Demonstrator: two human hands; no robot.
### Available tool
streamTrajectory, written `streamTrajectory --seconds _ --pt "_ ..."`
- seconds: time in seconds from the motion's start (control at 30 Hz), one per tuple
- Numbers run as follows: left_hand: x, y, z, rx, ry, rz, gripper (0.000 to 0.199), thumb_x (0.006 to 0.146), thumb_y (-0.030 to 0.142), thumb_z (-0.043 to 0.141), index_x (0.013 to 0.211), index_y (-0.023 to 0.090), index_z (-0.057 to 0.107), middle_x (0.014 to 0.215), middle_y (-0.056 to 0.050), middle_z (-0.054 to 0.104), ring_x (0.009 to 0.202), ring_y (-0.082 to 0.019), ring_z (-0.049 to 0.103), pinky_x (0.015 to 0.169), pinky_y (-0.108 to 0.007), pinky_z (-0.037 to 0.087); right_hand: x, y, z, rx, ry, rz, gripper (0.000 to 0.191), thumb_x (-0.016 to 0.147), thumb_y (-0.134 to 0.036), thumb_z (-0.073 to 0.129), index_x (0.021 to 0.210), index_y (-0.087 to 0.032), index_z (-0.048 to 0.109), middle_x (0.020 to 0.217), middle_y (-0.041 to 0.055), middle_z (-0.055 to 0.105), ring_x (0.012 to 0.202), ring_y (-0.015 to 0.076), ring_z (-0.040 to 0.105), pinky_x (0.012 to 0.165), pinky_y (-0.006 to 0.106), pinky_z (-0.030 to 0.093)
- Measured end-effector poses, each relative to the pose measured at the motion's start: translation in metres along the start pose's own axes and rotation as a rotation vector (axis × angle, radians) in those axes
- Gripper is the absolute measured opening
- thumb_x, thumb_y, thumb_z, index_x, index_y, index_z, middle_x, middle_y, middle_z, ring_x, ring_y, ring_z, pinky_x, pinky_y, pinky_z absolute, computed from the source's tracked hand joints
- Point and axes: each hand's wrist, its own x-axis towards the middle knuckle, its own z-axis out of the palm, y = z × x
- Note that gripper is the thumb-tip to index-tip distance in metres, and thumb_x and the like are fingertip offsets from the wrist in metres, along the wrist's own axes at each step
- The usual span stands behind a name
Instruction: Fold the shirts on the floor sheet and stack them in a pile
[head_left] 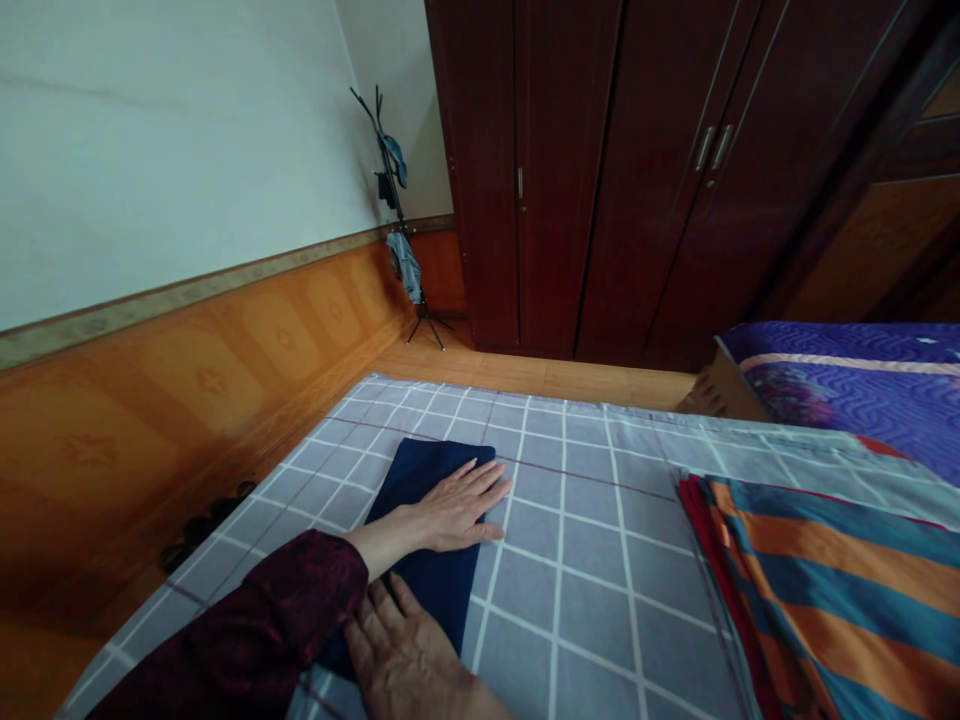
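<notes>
A dark navy piece of folded cloth [442, 590] lies flat as a long strip on the checked bedspread [592, 560]. My left hand [461, 507], in a maroon sleeve, rests palm down across its far half, fingers stretched out and the fingertips reaching past its right edge. Nearer to me, my right hand [409, 650] lies on the near part of the cloth, fingers extended up and to the left, partly beside the left sleeve. Neither hand grasps anything. The left forearm covers part of the strip's left side.
To the right is a stack of folded fabric [840, 580] with orange and teal stripes over red. Beyond it stands a purple-covered bed [862, 370]. A dark wardrobe [562, 180] and a coat rack [397, 190] are at the back. Dark shoes [202, 525] sit by the left wall.
</notes>
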Motion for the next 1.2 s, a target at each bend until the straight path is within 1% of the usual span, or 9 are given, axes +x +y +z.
streamTrajectory --seconds 0.07,0.13,0.23,0.43,0.67,0.87,1.0,1.1,1.2 --pt "0.011 -0.004 0.003 -0.004 0.017 0.004 0.076 0.091 0.065 0.025 0.149 0.016 0.016 0.156 -0.012 0.010 0.144 -0.023 0.006 0.117 -0.042 0.005 0.003 0.004 0.021 -0.073 -0.009 -0.027 0.047 0.095 -0.029 0.039 0.137 -0.006 0.039 0.144 0.0135 0.041 0.137 0.0238 0.028 0.113 0.043 0.025" --pt "0.022 -0.009 0.003 -0.010 0.030 0.009 0.076 0.091 0.065 0.025 0.149 0.017 0.015 0.156 -0.012 0.011 0.143 -0.023 0.007 0.116 -0.043 0.006 0.008 0.008 0.039 -0.105 -0.005 -0.041 0.040 0.095 -0.023 0.036 0.133 -0.013 0.046 0.139 0.0090 0.049 0.133 0.0215 0.036 0.110 0.044 0.030" --pt "0.039 -0.016 0.000 -0.033 0.036 0.005 0.078 0.089 0.068 0.027 0.149 0.019 0.015 0.156 -0.010 0.008 0.144 -0.024 0.005 0.116 -0.044 0.006 0.013 0.014 0.052 -0.104 -0.002 -0.052 0.038 0.095 -0.025 0.036 0.129 -0.023 0.051 0.138 0.0035 0.050 0.131 0.0217 0.038 0.108 0.046 0.034" --pt "0.063 -0.028 -0.001 -0.062 0.063 -0.032 0.081 0.088 0.070 0.027 0.150 0.021 0.010 0.157 -0.009 0.003 0.144 -0.022 -0.001 0.116 -0.044 0.004 0.013 0.022 0.061 -0.096 -0.004 -0.108 0.046 0.092 -0.019 0.037 0.129 -0.042 0.049 0.139 -0.0100 0.048 0.133 0.0188 0.036 0.108 0.045 0.034" --pt "0.074 -0.039 0.002 -0.092 0.095 -0.050 0.073 0.091 0.065 0.021 0.150 0.023 0.010 0.157 -0.005 0.008 0.144 -0.021 0.001 0.116 -0.044 0.005 0.015 0.023 0.071 -0.102 0.009 -0.111 0.042 0.090 -0.021 0.042 0.126 -0.041 0.054 0.137 -0.0071 0.050 0.127 0.0218 0.044 0.101 0.045 0.044" --pt "0.089 -0.049 0.002 -0.113 0.163 -0.149 0.072 0.092 0.063 0.021 0.149 0.020 0.013 0.157 -0.008 0.008 0.144 -0.021 0.004 0.116 -0.044 0.007 0.016 0.024 0.058 -0.101 0.011 -0.115 0.043 0.091 -0.021 0.045 0.129 -0.039 0.050 0.141 -0.0071 0.045 0.128 0.0212 0.043 0.104 0.044 0.041" --pt "0.075 -0.038 -0.013 -0.135 0.183 -0.157 0.071 0.093 0.061 0.023 0.149 0.017 0.016 0.156 -0.010 0.011 0.144 -0.022 0.006 0.116 -0.045 0.008 0.011 0.021 0.043 -0.110 -0.005 -0.097 0.040 0.093 -0.031 0.044 0.133 -0.036 0.047 0.143 -0.0032 0.044 0.130 0.0226 0.040 0.104 0.043 0.040" --pt "0.041 -0.019 -0.023 -0.120 0.212 -0.113 0.068 0.094 0.061 0.022 0.149 0.021 0.015 0.156 -0.008 0.013 0.144 -0.023 0.006 0.116 -0.046 0.006 0.007 0.015 0.033 -0.122 -0.008 -0.069 0.041 0.096 -0.034 0.039 0.137 -0.031 0.042 0.145 0.0038 0.041 0.130 0.0240 0.040 0.102 0.044 0.041" --pt "0.003 0.001 -0.016 -0.094 0.163 -0.063 0.073 0.092 0.064 0.026 0.150 0.023 0.010 0.157 -0.008 0.010 0.144 -0.025 0.004 0.116 -0.049 0.005 0.008 0.008 0.024 -0.115 -0.022 -0.037 0.043 0.100 -0.034 0.028 0.140 -0.026 0.037 0.144 0.0110 0.040 0.131 0.0263 0.039 0.102 0.047 0.040"
